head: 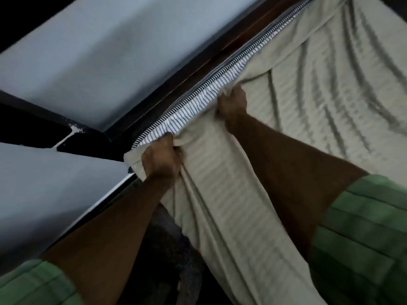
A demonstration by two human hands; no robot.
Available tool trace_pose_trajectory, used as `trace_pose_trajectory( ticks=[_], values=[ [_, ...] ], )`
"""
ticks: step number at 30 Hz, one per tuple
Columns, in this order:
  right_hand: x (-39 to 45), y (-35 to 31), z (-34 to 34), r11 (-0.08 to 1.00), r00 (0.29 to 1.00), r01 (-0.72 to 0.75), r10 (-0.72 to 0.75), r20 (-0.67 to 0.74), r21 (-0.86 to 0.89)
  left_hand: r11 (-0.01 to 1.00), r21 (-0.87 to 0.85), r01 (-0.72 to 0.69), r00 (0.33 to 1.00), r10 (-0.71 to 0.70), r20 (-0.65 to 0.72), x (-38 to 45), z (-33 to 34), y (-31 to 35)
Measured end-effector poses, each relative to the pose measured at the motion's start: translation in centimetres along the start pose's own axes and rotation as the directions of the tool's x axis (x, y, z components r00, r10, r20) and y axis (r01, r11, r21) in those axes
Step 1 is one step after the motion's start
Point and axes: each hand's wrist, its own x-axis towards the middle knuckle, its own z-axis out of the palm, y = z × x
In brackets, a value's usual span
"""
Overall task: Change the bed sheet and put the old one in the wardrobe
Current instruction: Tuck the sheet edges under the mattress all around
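Both hands (161,156) (233,104) clenched on sheet (297,89) edge beside striped mattress (191,108); whether stripping or fitting unclear, wardrobe step left.

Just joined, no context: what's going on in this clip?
A person in green sleeves is working a cream ribbed bed sheet along the mattress edge by the dark wooden bed frame. The left hand and right hand each grip a bunched edge of it. The blue-and-white striped mattress lies exposed at that edge. Whether the sheet is going on or coming off is unclear.
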Motion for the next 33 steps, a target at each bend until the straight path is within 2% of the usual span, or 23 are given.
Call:
trace_pose_trajectory(
  ticks=[1, 2, 3, 5, 6, 7, 9, 10, 11, 13, 15, 17, 18, 19, 20, 21, 22, 23, 25, 27, 28, 30, 33],
  values=[
    [0.9, -0.9, 1.2, 0.983, 0.999, 0.002, -0.008, 0.032, 0.185, 0.998, -0.031, 0.052, 0.998, -0.053, -0.033, 0.9, -0.3, -0.5],
    [1.5, -1.7, 1.9, 0.939, 0.993, -0.078, 0.044, 0.108, 0.336, 0.995, -0.054, 0.084, 0.994, -0.088, -0.071, 1.6, -0.6, -1.1],
    [2.1, -1.8, 2.5, 0.849, 0.977, -0.169, 0.075, 0.202, 0.5, 0.995, -0.051, 0.08, 0.991, -0.086, -0.106, 2.0, -0.6, -1.9],
    [2.4, -1.4, 3.7, 0.705, 0.929, -0.339, 0.145, 0.341, 0.623, 0.998, 0.055, -0.007, 0.988, 0.015, -0.156, 1.9, -0.7, -3.2],
    [2.5, -1.1, 4.1, 0.673, 0.917, -0.379, 0.18, 0.356, 0.635, 0.986, 0.154, -0.058, 0.984, 0.083, -0.157, 1.4, -0.7, -3.7],
    [2.4, -1.2, 4.3, 0.593, 0.899, -0.427, 0.199, 0.389, 0.683, 0.963, 0.252, -0.099, 0.981, 0.137, -0.138, 0.8, -0.8, -4.0],
    [2.2, -2.3, 4.9, 0.517, 0.877, -0.473, 0.202, 0.435, 0.713, 0.939, 0.327, -0.107, 0.982, 0.151, -0.114, -0.1, -0.7, -4.7],
    [1.8, -3.1, 5.3, 0.526, 0.857, -0.499, 0.179, 0.483, 0.689, 0.961, 0.266, -0.079, 0.985, 0.116, -0.127, -0.1, -0.6, -5.2],
    [1.2, -3.6, 5.7, 0.54, 0.805, -0.556, 0.163, 0.57, 0.632, 0.986, 0.159, -0.043, 0.987, 0.067, -0.147, -0.2, -0.5, -5.5],
    [-0.1, -3.6, 6.7, 0.581, 0.756, -0.602, 0.193, 0.625, 0.548, 1.0, 0.028, -0.005, 0.99, 0.009, -0.138, -0.1, -0.5, -6.1],
    [-2.4, -3.2, 7.3, 0.583, 0.752, -0.611, 0.218, 0.622, 0.535, 1.0, 0.011, -0.012, 0.997, 0.013, -0.073, 0.5, -0.8, -6.2],
    [-5.8, -2.5, 7.7, 0.603, 0.706, -0.64, 0.219, 0.673, 0.476, 1.0, 0.002, -0.005, 1.0, 0.005, -0.009, 0.9, -1.9, -6.0],
    [-7.3, -1.4, 8.1, 0.667, 0.703, -0.616, 0.224, 0.675, 0.42, 1.0, 0.01, -0.004, 1.0, 0.004, -0.015, 0.8, -2.6, -5.8],
    [-9.3, -0.1, 8.3, 0.771, 0.731, -0.53, 0.205, 0.651, 0.352, 1.0, 0.015, 0.008, 0.998, -0.007, -0.056, 0.0, -3.2, -6.0],
    [-11.2, 1.7, 8.5, 0.9, 0.793, -0.364, 0.165, 0.586, 0.239, 0.999, 0.012, 0.047, 0.992, -0.045, -0.117, -1.2, -3.5, -6.1],
    [-13.0, 3.5, 8.5, 0.99, 0.871, -0.121, 0.071, 0.485, 0.072, 0.995, -0.019, 0.101, 0.979, -0.103, -0.174, -2.7, -3.6, -6.3],
    [-14.9, 5.2, 8.4, 0.987, 0.913, 0.109, -0.051, 0.406, -0.122, 0.98, -0.076, 0.186, 0.962, -0.197, -0.187, -4.1, -3.4, -6.7],
    [-16.9, 6.1, 8.0, 0.93, 0.916, 0.237, -0.118, 0.383, -0.281, 0.944, -0.158, 0.289, 0.938, -0.313, -0.153, -5.2, -2.9, -7.2],
    [-20.2, 7.7, 7.5, 0.761, 0.88, 0.411, -0.187, 0.437, -0.502, 0.78, -0.312, 0.543, 0.833, -0.549, 0.076, -5.6, -1.6, -8.6],
    [-22.2, 8.8, 7.7, 0.516, 0.825, 0.556, -0.251, 0.506, -0.651, 0.59, -0.441, 0.676, 0.725, -0.638, 0.26, -4.7, -0.7, -9.5],
    [-22.7, 9.0, 8.0, 0.464, 0.819, 0.572, -0.278, 0.502, -0.676, 0.528, -0.498, 0.688, 0.702, -0.657, 0.273, -4.4, -0.6, -9.6],
    [-22.6, 8.7, 9.1, 0.442, 0.817, 0.576, -0.282, 0.503, -0.687, 0.459, -0.597, 0.658, 0.683, -0.697, 0.218, -3.7, -0.6, -10.0],
    [-22.6, 8.6, 10.3, 0.42, 0.731, 0.681, -0.331, 0.597, -0.601, 0.446, -0.583, 0.679, 0.671, -0.698, 0.248, -2.9, -0.1, -11.4]
  ],
)
